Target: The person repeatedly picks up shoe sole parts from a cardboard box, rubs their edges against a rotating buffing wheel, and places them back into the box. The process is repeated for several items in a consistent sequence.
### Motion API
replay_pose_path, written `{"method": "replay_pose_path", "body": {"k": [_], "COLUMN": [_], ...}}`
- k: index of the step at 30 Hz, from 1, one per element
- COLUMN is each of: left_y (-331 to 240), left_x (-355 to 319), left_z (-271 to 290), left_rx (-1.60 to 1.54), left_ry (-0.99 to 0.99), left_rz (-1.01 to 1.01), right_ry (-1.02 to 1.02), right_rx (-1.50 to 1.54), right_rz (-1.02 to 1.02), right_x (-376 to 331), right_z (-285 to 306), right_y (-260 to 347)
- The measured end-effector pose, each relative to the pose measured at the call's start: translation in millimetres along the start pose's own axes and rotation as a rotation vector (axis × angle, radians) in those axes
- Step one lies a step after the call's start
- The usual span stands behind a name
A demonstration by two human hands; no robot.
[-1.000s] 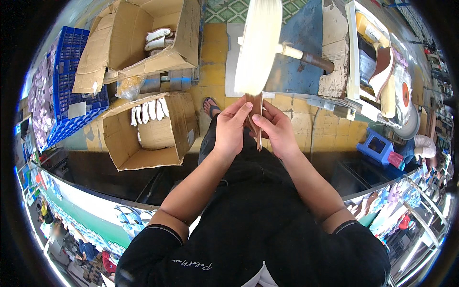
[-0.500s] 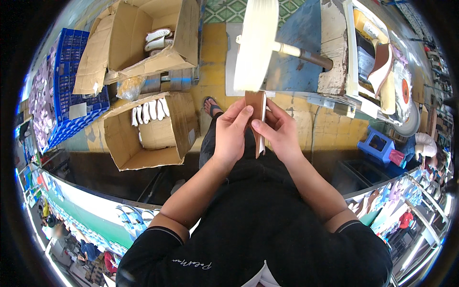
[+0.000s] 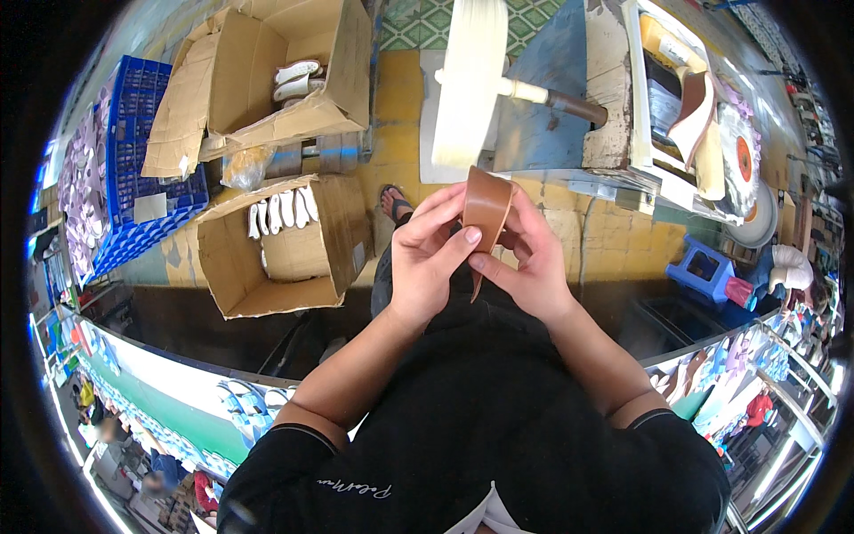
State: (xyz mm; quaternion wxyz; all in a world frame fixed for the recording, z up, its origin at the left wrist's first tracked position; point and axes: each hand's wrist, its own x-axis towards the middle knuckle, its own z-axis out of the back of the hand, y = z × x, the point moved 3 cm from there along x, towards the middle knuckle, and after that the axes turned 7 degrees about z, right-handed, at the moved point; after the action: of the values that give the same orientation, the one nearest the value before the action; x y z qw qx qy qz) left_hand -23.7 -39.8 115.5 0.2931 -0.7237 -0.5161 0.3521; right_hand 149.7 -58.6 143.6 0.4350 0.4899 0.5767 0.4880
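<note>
The person's left hand [image 3: 425, 258] and right hand [image 3: 534, 262] are both closed on a curved, glossy brown, leather-like strip [image 3: 489, 198], gripping it from either side above the lap. The left thumb presses on the strip's near part, the right thumb sits by its lower edge, and the other fingers wrap behind. Half a second ago the strip stood nearly edge-on, showing a pale inner side; now its broad brown face is turned up and it arches more. Its far end, which met the lower rim of the large white wheel [image 3: 471, 84] in the picture, now sits just beside that rim; I judge contact is broken and the face is presented for a look or a new angle.

The wheel, blurred, is mounted on a pale-and-dark shaft [image 3: 569, 105] running right to a blue, worn-paint machine housing [image 3: 544, 111]. Beyond its right edge, a white rectangular tray [image 3: 637, 107] carries a curved brown-and-white piece [image 3: 694, 116]. To the left, an open brown cardboard box [image 3: 342, 236] holds slim white pieces [image 3: 285, 212] along its far edge.
</note>
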Motion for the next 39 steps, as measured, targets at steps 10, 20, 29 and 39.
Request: {"method": "replay_pose_path", "body": {"k": [10, 20, 29, 39], "left_y": [-15.0, 24.7, 55.8, 55.9], "left_x": [-22.6, 4.1, 46.1, 38.4], "left_z": [-10.4, 8.0, 33.6, 27.1], "left_rx": [-0.014, 0.021, -0.046, -0.102], "left_ry": [0.124, -0.192, -0.308, -0.303], "left_rz": [-0.116, 0.232, 0.461, 0.440], "right_ry": [0.007, -0.097, -0.169, -0.169], "right_rx": [-0.208, 0.027, 0.139, -0.024], "right_rz": [0.219, -0.243, -0.420, -0.303], "right_x": [-21.3, 0.4, 39.0, 31.9], "right_z": [-1.6, 3.8, 15.5, 15.8], "right_y": [27.7, -32.7, -73.6, -64.5]}}
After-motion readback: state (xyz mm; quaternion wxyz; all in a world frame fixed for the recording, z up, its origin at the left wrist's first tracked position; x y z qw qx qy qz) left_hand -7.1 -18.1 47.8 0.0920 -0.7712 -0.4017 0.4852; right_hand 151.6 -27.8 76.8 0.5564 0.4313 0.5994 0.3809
